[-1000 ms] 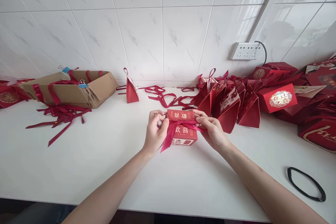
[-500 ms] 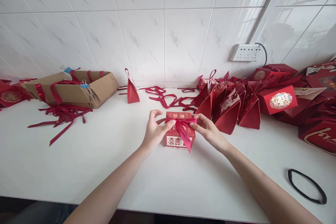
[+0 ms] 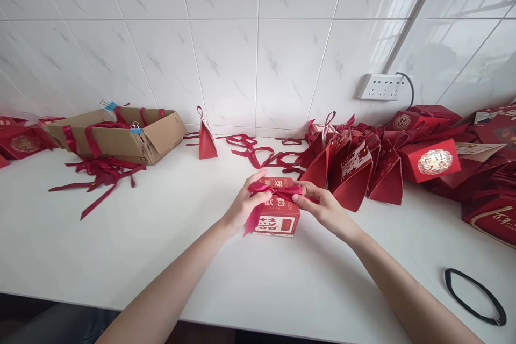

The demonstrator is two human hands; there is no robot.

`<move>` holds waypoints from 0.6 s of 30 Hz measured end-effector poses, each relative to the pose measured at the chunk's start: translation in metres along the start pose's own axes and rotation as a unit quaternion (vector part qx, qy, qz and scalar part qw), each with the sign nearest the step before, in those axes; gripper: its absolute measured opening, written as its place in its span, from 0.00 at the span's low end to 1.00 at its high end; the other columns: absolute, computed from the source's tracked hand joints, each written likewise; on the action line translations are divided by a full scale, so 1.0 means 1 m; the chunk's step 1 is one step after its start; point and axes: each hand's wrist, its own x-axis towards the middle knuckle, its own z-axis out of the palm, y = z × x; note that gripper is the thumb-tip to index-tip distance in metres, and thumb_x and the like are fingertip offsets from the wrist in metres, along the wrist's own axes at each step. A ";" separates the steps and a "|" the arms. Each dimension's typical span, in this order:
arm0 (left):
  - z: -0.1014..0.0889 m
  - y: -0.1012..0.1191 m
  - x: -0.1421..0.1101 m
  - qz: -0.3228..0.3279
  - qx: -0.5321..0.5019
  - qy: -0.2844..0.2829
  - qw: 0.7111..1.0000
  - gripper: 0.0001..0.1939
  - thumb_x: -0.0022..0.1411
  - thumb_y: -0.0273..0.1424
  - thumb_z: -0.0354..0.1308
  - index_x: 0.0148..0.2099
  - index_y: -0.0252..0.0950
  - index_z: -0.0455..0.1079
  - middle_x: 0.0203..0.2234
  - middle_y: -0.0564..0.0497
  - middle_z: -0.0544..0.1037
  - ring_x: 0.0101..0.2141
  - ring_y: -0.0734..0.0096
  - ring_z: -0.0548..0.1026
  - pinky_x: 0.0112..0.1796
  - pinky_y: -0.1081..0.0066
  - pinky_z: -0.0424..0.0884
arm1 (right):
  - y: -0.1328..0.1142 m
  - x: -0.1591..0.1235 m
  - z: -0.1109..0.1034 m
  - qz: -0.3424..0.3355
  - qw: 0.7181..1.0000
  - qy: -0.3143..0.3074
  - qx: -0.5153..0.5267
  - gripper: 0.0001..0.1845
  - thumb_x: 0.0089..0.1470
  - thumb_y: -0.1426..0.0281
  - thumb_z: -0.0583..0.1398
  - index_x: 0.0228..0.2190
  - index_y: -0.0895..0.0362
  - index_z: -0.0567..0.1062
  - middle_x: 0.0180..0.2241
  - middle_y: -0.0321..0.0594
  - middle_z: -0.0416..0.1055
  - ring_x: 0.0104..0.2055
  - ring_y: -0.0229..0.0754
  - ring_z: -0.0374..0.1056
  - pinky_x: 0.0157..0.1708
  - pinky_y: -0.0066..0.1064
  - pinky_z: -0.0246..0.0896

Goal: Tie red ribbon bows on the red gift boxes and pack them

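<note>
A red gift box (image 3: 278, 212) with gold characters and a white front panel sits on the white table in front of me. Across its top runs a red ribbon (image 3: 278, 190), gathered in the middle, with one tail hanging over the box's left front corner. At the left end, my left hand (image 3: 244, 205) pinches the ribbon between thumb and fingers. On the opposite side my right hand (image 3: 318, 204) grips the ribbon's right part, its thumb at the box's top edge. Some of the fingertips are hidden behind the ribbon.
A cardboard box (image 3: 116, 137) with ribbons and clips stands left. Loose ribbons (image 3: 100, 174) lie before it. One small red triangular box (image 3: 207, 142) stands near the wall. Several red boxes (image 3: 435, 161) crowd the right. A black band (image 3: 475, 296) lies front right; a power strip (image 3: 381, 87) is on the wall.
The ribbon tail that hung down the box's front centre now hangs at its left corner. My left hand has closed on the ribbon's left part. The view has shifted slightly.
</note>
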 end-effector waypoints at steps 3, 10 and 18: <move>-0.001 0.001 0.002 -0.013 -0.052 -0.005 0.999 0.31 0.52 0.40 0.62 0.57 0.40 0.60 0.48 0.44 0.74 0.44 0.54 0.75 0.43 0.57 0.72 | -0.001 -0.001 0.000 0.010 0.999 -0.014 0.040 0.22 0.51 0.49 0.60 0.26 0.57 0.70 0.49 0.45 0.70 0.52 0.52 0.65 0.52 0.44 0.60; 0.002 0.001 0.002 -0.011 -0.021 0.016 1.000 0.32 0.50 0.33 0.64 0.57 0.43 0.58 0.41 0.49 0.76 0.38 0.61 0.77 0.37 0.63 0.74 | -0.003 -0.005 0.000 0.021 0.994 -0.058 0.090 0.18 0.54 0.55 0.59 0.24 0.56 0.67 0.35 0.40 0.71 0.40 0.44 0.68 0.47 0.39 0.61; 0.000 0.001 0.000 -0.013 0.001 -0.011 1.000 0.42 0.48 0.31 0.67 0.61 0.45 0.51 0.46 0.48 0.74 0.45 0.59 0.74 0.46 0.58 0.71 | -0.006 -0.007 0.004 -0.029 0.996 -0.068 0.052 0.17 0.52 0.59 0.61 0.23 0.56 0.64 0.32 0.36 0.63 0.34 0.39 0.61 0.35 0.30 0.58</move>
